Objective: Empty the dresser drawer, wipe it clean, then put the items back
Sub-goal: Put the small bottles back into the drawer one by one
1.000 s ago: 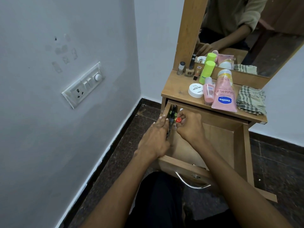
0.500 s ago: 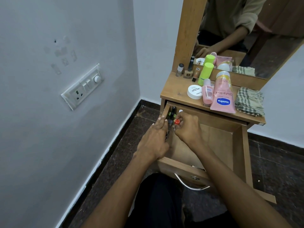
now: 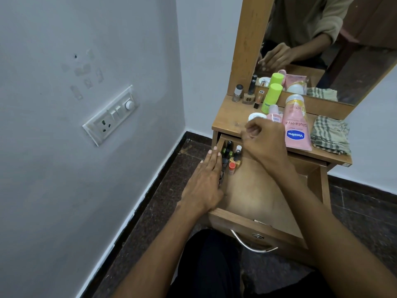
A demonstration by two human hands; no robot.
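The wooden drawer [image 3: 262,198] is pulled out, its floor mostly bare. Small bottles stand in its far left corner: dark ones with green bands [image 3: 227,150], an orange-capped bottle [image 3: 232,166] and a white-capped one [image 3: 238,150]. My left hand [image 3: 206,179] lies flat along the drawer's left wall, fingers straight, touching the dark bottles. My right hand [image 3: 263,138] hovers above the dresser top's front edge, fingers loosely curled around nothing. On the dresser top [image 3: 227,121] stand a pink Vaseline tube [image 3: 296,125], a lime-green bottle [image 3: 271,96], a white jar [image 3: 254,116] and small nail-polish bottles [image 3: 247,93].
A folded checked cloth [image 3: 330,134] lies at the right of the dresser top. A mirror [image 3: 318,44] rises behind it. The grey wall with a switch plate [image 3: 111,115] stands close on the left. A metal handle [image 3: 253,247] curves from the drawer front, above the dark floor.
My right hand has let go of the orange-capped bottle in the drawer's corner and risen to the dresser top's edge. My left hand has stayed at the left wall.
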